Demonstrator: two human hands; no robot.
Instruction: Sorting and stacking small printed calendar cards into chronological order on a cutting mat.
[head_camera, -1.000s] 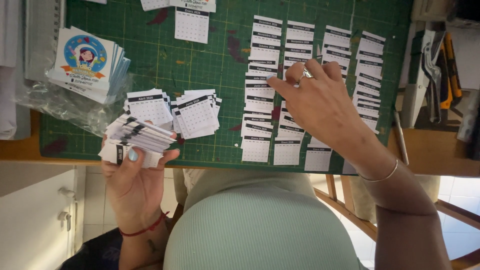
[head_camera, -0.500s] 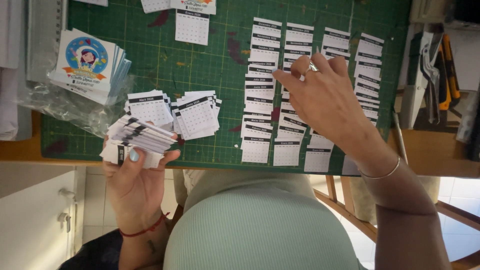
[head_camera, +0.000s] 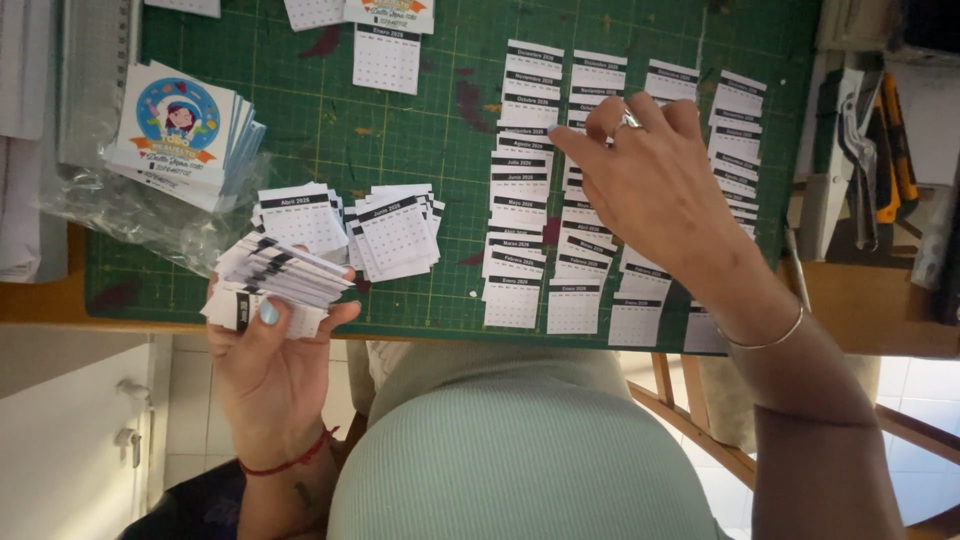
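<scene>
While my left hand (head_camera: 270, 350) pinches a fanned stack of small calendar cards (head_camera: 275, 280) at lower left, my right hand (head_camera: 650, 190), fingers loosely spread, rests on the card columns (head_camera: 520, 190) running top to bottom, far right of the stack.

The cutting mat (head_camera: 440, 150) is dark green with a pale yellow-green grid and dull red stains. The calendar slips (head_camera: 515, 300) laid in columns toward the mat's right edge are white with a black header band and fine grey grid print. The two loose piles of slips (head_camera: 395, 232) near the mat's front edge, and the fanned stack of slips (head_camera: 275, 280) in the left hand (head_camera: 270, 370), show the same white-and-black pattern. The thumbnail is painted light blue; the wrist cord (head_camera: 290, 463) is red. The round-emblem cards (head_camera: 180, 125) at the mat's left edge are white with a blue circle, an orange ribbon and a cartoon figure. The right hand (head_camera: 660, 190) wears a silver ring and a thin silver bangle (head_camera: 765, 340). The ribbed top (head_camera: 520, 450) is pale mint green. The table edge (head_camera: 870, 310) is orange-brown wood.
</scene>
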